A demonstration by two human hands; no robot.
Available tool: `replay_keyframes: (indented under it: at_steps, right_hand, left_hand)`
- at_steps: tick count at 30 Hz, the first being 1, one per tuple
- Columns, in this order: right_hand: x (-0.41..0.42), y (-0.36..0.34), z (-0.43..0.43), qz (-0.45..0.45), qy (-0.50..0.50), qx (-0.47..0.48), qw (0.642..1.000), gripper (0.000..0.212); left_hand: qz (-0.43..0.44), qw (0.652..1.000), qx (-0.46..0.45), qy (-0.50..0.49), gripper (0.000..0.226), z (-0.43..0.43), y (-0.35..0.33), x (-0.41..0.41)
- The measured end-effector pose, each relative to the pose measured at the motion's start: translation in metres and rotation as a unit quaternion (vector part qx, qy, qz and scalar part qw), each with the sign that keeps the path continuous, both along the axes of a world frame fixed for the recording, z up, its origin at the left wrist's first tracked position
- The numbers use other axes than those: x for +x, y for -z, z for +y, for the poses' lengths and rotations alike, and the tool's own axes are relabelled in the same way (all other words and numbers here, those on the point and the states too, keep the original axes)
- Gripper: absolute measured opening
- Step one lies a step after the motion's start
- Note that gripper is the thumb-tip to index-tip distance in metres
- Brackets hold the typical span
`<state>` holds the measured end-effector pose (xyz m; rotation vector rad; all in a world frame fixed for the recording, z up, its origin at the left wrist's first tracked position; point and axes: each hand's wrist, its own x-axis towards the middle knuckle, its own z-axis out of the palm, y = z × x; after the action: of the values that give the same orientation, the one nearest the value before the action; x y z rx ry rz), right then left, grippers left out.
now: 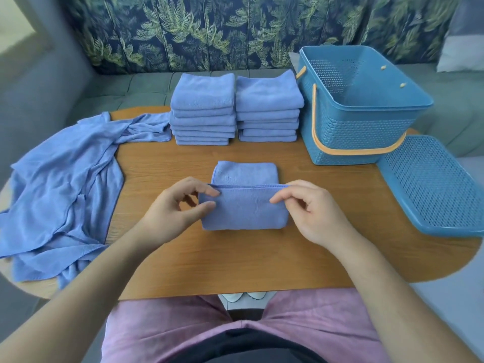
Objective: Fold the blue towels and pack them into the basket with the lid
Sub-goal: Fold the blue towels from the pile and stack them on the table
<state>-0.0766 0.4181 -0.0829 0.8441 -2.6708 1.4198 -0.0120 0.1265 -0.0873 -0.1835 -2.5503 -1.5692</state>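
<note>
Soft blue microfibre is what both hands work on. The towel [243,208] lies in the middle of the table [262,258], close to the person, and its near half is being brought over the far half. The left hand [172,208] pinches the left end of the hemmed edge between thumb and forefinger, and the other fingers stay loose. The right hand [311,205] pinches the right end of the same edge in the same way.

The cloth looks light, thin and limp. It has no stiffness, so I think it will sag in the middle if it is lifted by one point only. The best hold is at the two corners of the hem, as now, and after the fold a flat palm can press the layers down. It is not fragile, and it seems to grip on the wood rather than slide.

At the left a heap [62,189] of unfolded towels hangs over the table edge. Farther back two stacks [235,111] of folded towels stand side by side, just beside each other. To the right of them the basket [361,111] stands open and empty, with its orange handle down. The lid [432,184] lies apart on the table at the right, touching the basket's base. No towel is packed yet.
</note>
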Motion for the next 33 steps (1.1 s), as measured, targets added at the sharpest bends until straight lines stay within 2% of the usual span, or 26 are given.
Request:
replay_keyframes:
  at_steps: [4,8,13,15,17,20,23,26,31,33]
  right_hand:
    - [-0.039,0.015,-0.018,-0.042,0.048,0.016,0.998,0.028]
    - [-0.072,0.031,-0.035,-0.011,0.087,0.034,0.996,0.029]
    - [-0.099,0.053,-0.052,-0.005,0.105,0.099,0.99,0.029]
    - [-0.099,0.054,-0.057,-0.03,0.132,0.115,0.984,0.029]
    - [-0.093,0.047,-0.062,-0.005,0.174,0.136,0.975,0.034]
    - [-0.075,0.035,-0.077,0.065,0.137,0.183,0.971,0.045]
    - [-0.06,0.049,-0.088,0.052,0.089,0.271,0.957,0.051]
    - [-0.061,0.072,-0.079,0.016,0.087,0.316,0.945,0.055]
    - [-0.054,0.077,-0.076,-0.04,0.156,0.324,0.932,0.06]
    - [-0.048,0.076,-0.08,-0.033,0.178,0.311,0.933,0.059]
  left_hand:
    - [-0.024,0.999,-0.01,-0.047,0.028,0.005,0.01,-0.042]
    - [-0.038,0.991,-0.057,-0.111,0.021,0.009,0.022,-0.08]
    - [-0.077,0.982,-0.12,-0.122,0.018,0.008,0.039,-0.115]
    - [-0.092,0.972,-0.159,-0.144,0.021,0.008,0.045,-0.117]
    - [-0.058,0.957,-0.23,-0.168,0.032,0.014,0.045,-0.11]
    - [-0.003,0.953,-0.285,-0.101,0.047,0.035,0.041,-0.097]
    - [-0.029,0.943,-0.329,-0.044,0.057,0.044,0.055,-0.094]
    - [-0.066,0.946,-0.313,-0.056,0.061,0.036,0.071,-0.092]
    - [-0.105,0.93,-0.305,-0.175,0.068,0.043,0.08,-0.079]
    - [-0.109,0.925,-0.315,-0.185,0.075,0.05,0.078,-0.076]
